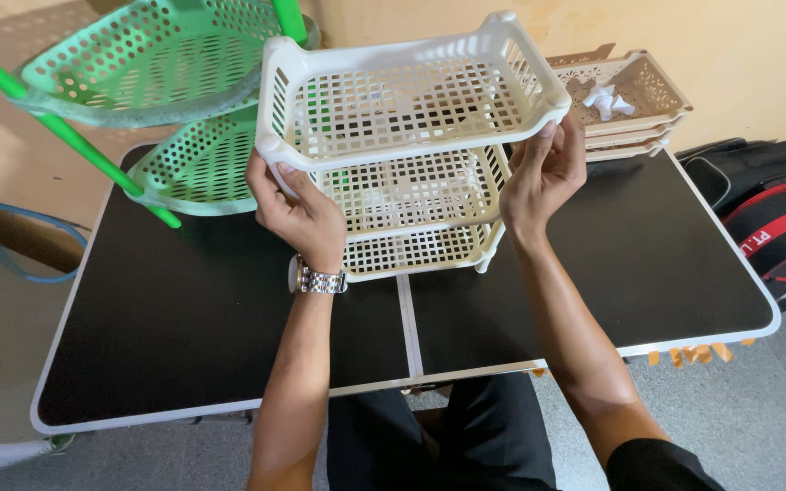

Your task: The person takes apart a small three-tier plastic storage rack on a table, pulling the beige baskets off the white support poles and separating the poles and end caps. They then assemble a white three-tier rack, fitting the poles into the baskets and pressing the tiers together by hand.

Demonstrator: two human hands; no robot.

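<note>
Both hands grip one cream three-tier plastic rack (407, 155), held above the black bench (184, 309). The left hand (297, 214) curls around the top tier's near-left corner post, thumb on the rim, a metal wristwatch (318, 277) on that wrist. The right hand (543, 173) clasps the near-right corner, fingers wrapped behind the post. One green rack (184, 100) with two visible tiers leans at the bench's left. A stack of three beige trays (634, 105) sits at the far right corner.
</note>
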